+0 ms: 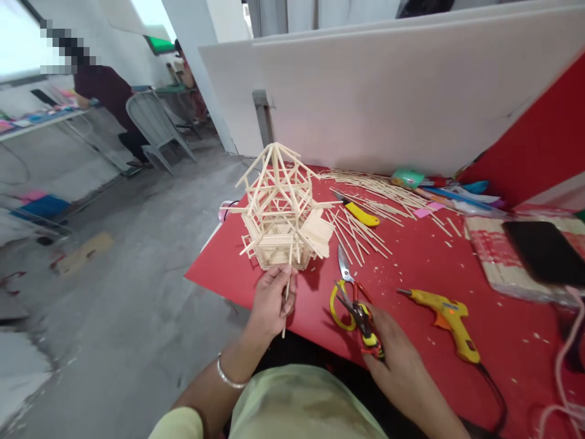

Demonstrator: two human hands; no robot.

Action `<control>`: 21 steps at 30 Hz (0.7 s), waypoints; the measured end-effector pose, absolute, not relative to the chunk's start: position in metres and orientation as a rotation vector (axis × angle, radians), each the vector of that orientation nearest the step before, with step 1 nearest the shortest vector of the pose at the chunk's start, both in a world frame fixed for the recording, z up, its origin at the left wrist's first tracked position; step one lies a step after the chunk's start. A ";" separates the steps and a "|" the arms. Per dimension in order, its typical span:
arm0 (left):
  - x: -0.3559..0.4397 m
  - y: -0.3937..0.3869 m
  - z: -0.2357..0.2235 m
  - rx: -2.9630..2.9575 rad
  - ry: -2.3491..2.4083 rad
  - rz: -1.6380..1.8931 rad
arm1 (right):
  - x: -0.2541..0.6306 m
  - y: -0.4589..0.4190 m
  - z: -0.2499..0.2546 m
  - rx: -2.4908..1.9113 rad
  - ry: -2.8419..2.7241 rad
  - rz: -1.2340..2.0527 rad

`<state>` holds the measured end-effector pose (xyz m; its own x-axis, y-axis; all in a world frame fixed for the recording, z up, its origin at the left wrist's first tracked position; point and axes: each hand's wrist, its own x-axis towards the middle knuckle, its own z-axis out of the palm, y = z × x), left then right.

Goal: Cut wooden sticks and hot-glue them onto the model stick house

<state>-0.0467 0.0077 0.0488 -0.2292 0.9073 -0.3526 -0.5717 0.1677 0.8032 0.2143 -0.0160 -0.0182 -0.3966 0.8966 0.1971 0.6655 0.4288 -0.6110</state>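
Note:
My left hand [275, 299] pinches a thin wooden stick [287, 291], whose upper end reaches the front of a small house model [278, 207] built of pale sticks. The model stands on the red tabletop, with a peaked open roof frame and a slatted panel at its right side. Near the table's front edge, my right hand [393, 347] is closed around pliers [363, 320] with red and yellow handles, their jaws pointing up and left. Scissors [346, 286] with yellow and red handles lie just beyond the pliers, partly covered by them.
A yellow glue gun [445, 317] lies to the right, its cord trailing forward. Loose sticks [361, 235] and a yellow-handled knife [361, 214] lie behind. A dark phone [546, 250] rests on a plastic-wrapped pack. At the far left, a person [105, 97] sits beside a chair [158, 122].

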 end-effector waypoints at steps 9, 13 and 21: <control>-0.042 0.008 0.050 0.328 1.058 1.399 | 0.216 -0.013 -0.019 -1.355 -2.144 0.684; -0.042 0.006 0.052 0.320 1.047 1.397 | 0.216 -0.013 -0.020 -1.351 -2.164 0.684; -0.040 0.008 0.051 0.292 1.056 1.387 | 0.216 -0.013 -0.016 -1.350 -2.193 0.672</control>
<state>-0.0400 0.0080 0.0515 -0.1629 0.8877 -0.4307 -0.6518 0.2309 0.7224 0.2163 -0.0133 -0.0161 -0.4013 0.9053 0.1390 0.6720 0.3942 -0.6269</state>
